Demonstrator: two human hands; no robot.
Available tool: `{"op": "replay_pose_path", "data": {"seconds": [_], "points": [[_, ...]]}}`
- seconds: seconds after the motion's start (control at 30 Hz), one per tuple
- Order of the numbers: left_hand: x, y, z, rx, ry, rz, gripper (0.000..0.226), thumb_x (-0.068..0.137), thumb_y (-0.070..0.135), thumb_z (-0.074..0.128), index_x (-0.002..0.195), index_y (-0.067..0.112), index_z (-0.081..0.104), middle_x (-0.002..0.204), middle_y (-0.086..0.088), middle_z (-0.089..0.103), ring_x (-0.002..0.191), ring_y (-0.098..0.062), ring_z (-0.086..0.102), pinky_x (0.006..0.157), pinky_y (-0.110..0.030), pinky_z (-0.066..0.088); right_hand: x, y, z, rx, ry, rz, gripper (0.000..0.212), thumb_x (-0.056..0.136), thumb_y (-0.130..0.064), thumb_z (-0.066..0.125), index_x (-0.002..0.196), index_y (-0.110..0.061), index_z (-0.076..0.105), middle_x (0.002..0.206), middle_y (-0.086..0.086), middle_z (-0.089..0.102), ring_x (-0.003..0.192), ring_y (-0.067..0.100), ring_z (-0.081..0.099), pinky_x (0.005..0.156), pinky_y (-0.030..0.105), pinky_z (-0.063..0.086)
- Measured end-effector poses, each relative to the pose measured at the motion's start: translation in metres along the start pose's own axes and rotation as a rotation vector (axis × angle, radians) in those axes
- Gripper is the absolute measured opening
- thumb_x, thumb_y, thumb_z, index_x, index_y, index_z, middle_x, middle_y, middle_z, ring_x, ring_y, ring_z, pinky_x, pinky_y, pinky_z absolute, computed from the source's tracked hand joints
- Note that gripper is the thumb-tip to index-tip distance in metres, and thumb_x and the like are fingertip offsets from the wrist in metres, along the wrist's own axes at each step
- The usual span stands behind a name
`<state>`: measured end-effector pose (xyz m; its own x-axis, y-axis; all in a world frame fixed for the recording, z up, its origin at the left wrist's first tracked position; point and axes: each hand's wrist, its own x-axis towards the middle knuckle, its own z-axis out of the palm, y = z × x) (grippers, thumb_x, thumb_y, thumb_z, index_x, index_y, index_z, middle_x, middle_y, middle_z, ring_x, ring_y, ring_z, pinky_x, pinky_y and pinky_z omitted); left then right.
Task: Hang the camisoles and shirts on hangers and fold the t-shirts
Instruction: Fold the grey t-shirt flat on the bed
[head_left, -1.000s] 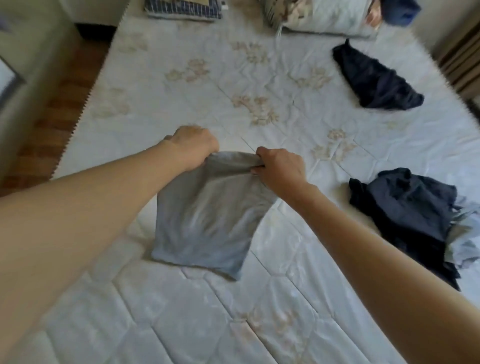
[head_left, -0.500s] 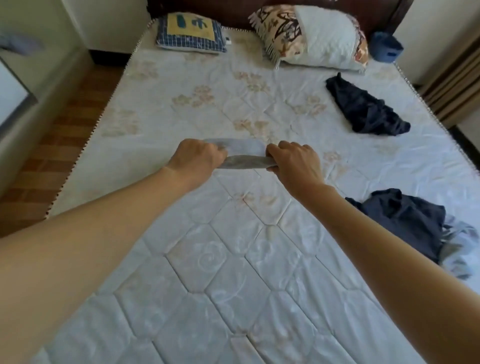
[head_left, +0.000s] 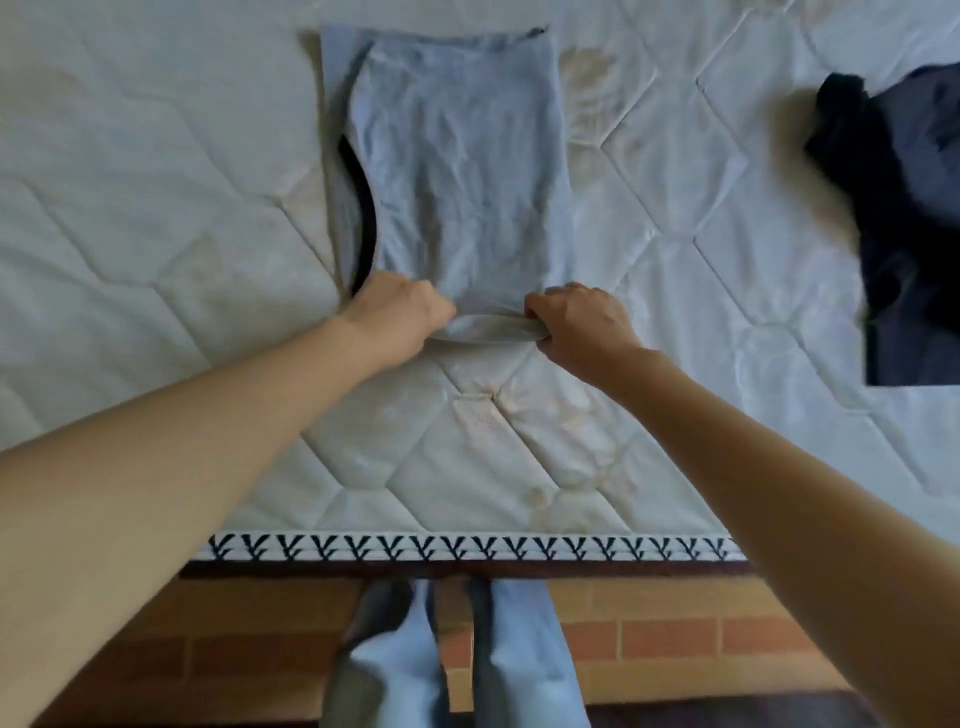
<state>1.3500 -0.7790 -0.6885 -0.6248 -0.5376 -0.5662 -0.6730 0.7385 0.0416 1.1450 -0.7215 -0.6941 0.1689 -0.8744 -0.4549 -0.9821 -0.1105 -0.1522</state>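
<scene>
A light grey t-shirt (head_left: 457, 156) lies flat on the mattress (head_left: 156, 234), already narrowed into a long strip whose long axis runs straight away from the person, near end to far end. A dark neckline band curves along its left edge. Both hands sit at the near end of the strip, side by side and about equally close to it: the left hand (head_left: 397, 317) has its fingers curled round the near left corner, and the right hand (head_left: 576, 325) pinches the near right corner, with the hem bunched up and lifted a little between them. Both forearms reach forward over the near edge of the bed, wrists low over the mattress. The rest of the garment therefore lies entirely on the far side of the hands, so the likely next fold would carry the held hem forward along that axis toward the far end. A heap of dark clothes (head_left: 904, 218) rests well apart to the right, on the same mattress.
</scene>
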Motion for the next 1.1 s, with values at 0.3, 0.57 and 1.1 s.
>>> {"op": "replay_pose_path", "data": {"seconds": [0.3, 0.57, 1.1], "points": [[-0.027, 0.047, 0.023, -0.107, -0.217, 0.072, 0.028, 0.089, 0.010, 0.056, 0.114, 0.019, 0.062, 0.115, -0.008, 0.062, 0.108, -0.029, 0.060, 0.071, -0.034, 0.040, -0.035, -0.009, 0.010, -0.004, -0.524, -0.064, 0.027, 0.081, -0.016, 0.067, 0.108, -0.019, 0.062, 0.086, -0.003, 0.056, 0.081, 0.020, 0.052, 0.059, 0.028, 0.035], [-0.042, 0.048, 0.037, -0.485, -0.624, 0.077, 0.028, 0.077, 0.036, 0.079, 0.082, 0.021, 0.057, 0.083, 0.003, 0.061, 0.074, -0.014, 0.057, 0.061, -0.026, 0.044, -0.034, -0.028, -0.005, 0.029, -1.013, -0.173, 0.068, 0.078, -0.027, 0.080, 0.140, -0.022, 0.050, 0.107, -0.003, 0.056, 0.101, 0.018, 0.051, 0.085, 0.029, 0.040], [-0.005, -0.017, 0.009, -0.662, -0.626, 0.007, 0.038, 0.077, 0.033, 0.080, 0.110, 0.018, 0.067, 0.102, 0.004, 0.067, 0.092, -0.014, 0.062, 0.083, -0.029, 0.051, 0.038, -0.024, -0.035, -0.073, -0.887, -0.080, 0.085, 0.072, -0.024, 0.084, 0.146, -0.022, 0.043, 0.141, 0.002, 0.051, 0.120, 0.027, 0.055, 0.093, 0.035, 0.048]]}}
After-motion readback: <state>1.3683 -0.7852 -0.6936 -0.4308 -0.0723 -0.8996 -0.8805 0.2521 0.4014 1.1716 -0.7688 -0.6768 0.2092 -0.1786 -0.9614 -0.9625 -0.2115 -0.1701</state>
